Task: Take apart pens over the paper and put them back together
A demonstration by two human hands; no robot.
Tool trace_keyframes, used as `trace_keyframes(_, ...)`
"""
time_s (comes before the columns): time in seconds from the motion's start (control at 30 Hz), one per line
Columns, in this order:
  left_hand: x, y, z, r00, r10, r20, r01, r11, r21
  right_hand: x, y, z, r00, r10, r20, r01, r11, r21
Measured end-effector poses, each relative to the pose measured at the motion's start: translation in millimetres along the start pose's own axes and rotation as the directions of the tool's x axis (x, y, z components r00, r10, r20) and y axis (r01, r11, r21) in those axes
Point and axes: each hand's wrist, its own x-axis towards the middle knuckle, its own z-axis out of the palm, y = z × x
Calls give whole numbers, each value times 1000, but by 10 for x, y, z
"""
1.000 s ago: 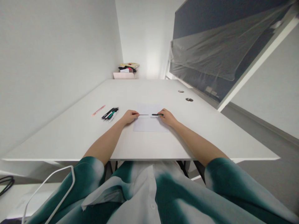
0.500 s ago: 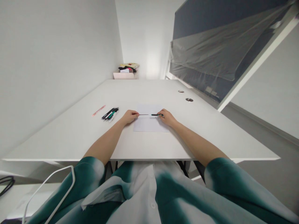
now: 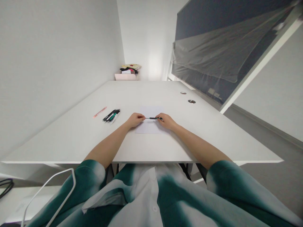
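Observation:
Above a white sheet of paper (image 3: 149, 127), my left hand (image 3: 136, 119) pinches a thin black pen refill (image 3: 148, 118) at its end. My right hand (image 3: 167, 121) holds a green and black pen barrel (image 3: 153, 118) between its fingers. The refill and barrel meet end to end between my hands, and the tip of the refill seems to sit inside the barrel. The hands rest close together over the paper on the white table (image 3: 71, 138).
Left of the paper lie a bundle of several black and green pens (image 3: 111, 115) and a pink pen (image 3: 99, 112). Two round cable grommets (image 3: 191, 101) are set in the table's right part. A pink box (image 3: 126, 77) with clutter stands beyond the far end.
My hands have moved toward each other. The gap between the refill and the barrel has closed, and the two pieces now meet.

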Motion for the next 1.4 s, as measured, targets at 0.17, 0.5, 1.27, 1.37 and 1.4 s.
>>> trace_keyframes(0.17, -13, 82, 51, 1000, 25, -7, -25, 999, 28, -5, -72, -2, 1000, -2, 28, 3, 1000, -7)
trace_keyframes(0.5, 1, 64, 108, 1000, -25, 0, 24, 996, -89, -21, -112, 0, 1000, -16, 20, 16, 1000, 3)
trace_keyframes(1.27, -13, 71, 130, 1000, 5, 4, -3, 967, -254, -32, -109, 23, 1000, 9, -13, -10, 999, -52)
trace_keyframes(1.37, -22, 79, 134, 1000, 5, 8, -3, 971, -241, -36, -116, 27, 1000, 15, 5, -15, 998, -66)
trace_keyframes(1.4, -25, 81, 135, 1000, 4, 9, -2, 972, -233, -38, -119, 30, 1000, 19, 8, -18, 997, -74)
